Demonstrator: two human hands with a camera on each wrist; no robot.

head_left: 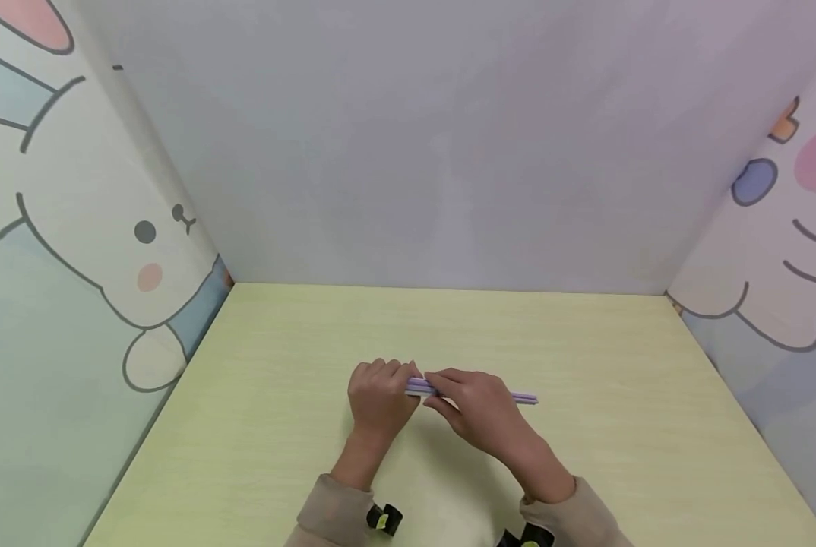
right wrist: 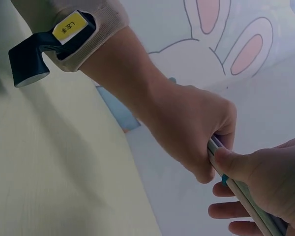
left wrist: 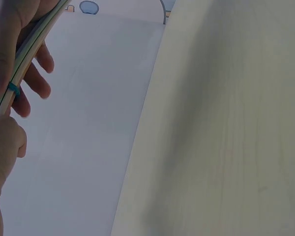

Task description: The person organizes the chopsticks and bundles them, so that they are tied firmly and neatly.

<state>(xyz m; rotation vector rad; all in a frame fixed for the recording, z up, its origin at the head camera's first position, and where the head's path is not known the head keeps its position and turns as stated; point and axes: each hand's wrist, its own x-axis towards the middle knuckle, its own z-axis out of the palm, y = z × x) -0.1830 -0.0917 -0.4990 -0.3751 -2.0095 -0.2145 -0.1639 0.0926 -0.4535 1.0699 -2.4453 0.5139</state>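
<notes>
A slim bundle of long, thin strips (head_left: 419,387), pale with lilac and dark lines, is held level above the table. A narrow teal band (left wrist: 13,88) circles it between the two hands. My left hand (head_left: 383,395) grips one end in a fist, which hides that end. Beside it, my right hand (head_left: 482,410) pinches the bundle between thumb and fingers, and the other end sticks out to the right. In the right wrist view, the right thumb (right wrist: 233,164) lies along the bundle close to the teal band. What the strips are made of I cannot tell.
Below the hands is a pale yellow tabletop (head_left: 278,334). A plain grey wall panel (head_left: 408,152) stands at the back, with cartoon-printed panels (head_left: 93,251) at both sides. Black wrist mounts (head_left: 384,520) sit by the beige sleeves (head_left: 334,507).
</notes>
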